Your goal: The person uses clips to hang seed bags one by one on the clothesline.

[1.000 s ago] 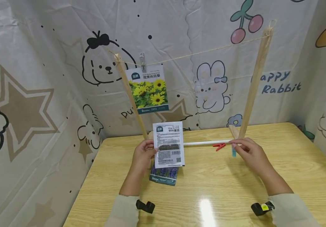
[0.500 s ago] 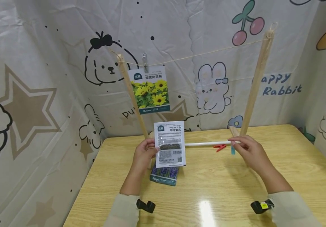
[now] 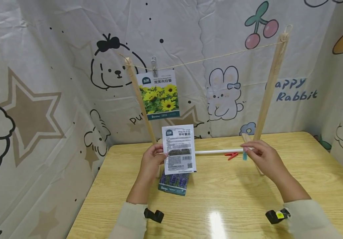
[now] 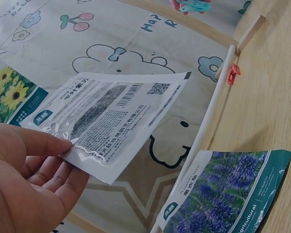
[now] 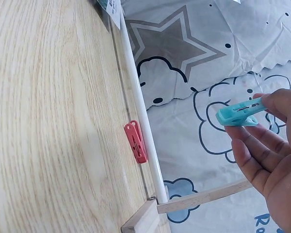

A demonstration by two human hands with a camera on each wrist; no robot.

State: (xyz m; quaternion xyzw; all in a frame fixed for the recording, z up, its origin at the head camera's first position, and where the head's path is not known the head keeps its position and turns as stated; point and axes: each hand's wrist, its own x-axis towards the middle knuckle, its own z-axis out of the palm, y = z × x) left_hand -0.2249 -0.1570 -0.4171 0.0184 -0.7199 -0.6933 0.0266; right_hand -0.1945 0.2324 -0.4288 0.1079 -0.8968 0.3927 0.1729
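Fault conditions, as judged from my remote feeds:

1. Packet slip. The left hand (image 3: 153, 159) pinches the white seed packet (image 3: 179, 149) at its left edge, thumb in front and fingers behind. The film is glossy; a loose pinch could let the packet swing or drop.
2. Clip loss. The thumb and fingers of the right hand (image 3: 261, 154) clamp the teal clip (image 5: 240, 110). If pressed off-centre, the small plastic part could twist out.
3. Line disturbance. The string (image 3: 219, 58) sags slightly between two posts. A tug on it could shift the hanging sunflower packet (image 3: 158, 96) or tilt the left post (image 3: 149, 127) and right post (image 3: 270, 89).

Location: the white packet is held above the table (image 3: 219, 186), toward the back edge and left of centre.

Materials: the posts are squared, pale timber; the string is thin and twisted-looking. The white rod (image 3: 216, 151) is smooth and round, parallel to the back edge. Just in front of it, toward the back right corner, sits a slotted red clip (image 3: 231, 155). A metal-looking clip (image 3: 154, 66) grips the sunflower packet. The purple-flower packet (image 3: 173, 186) is flat, glossy and rectangular, nearer the left edge. The table has a light wood grain.
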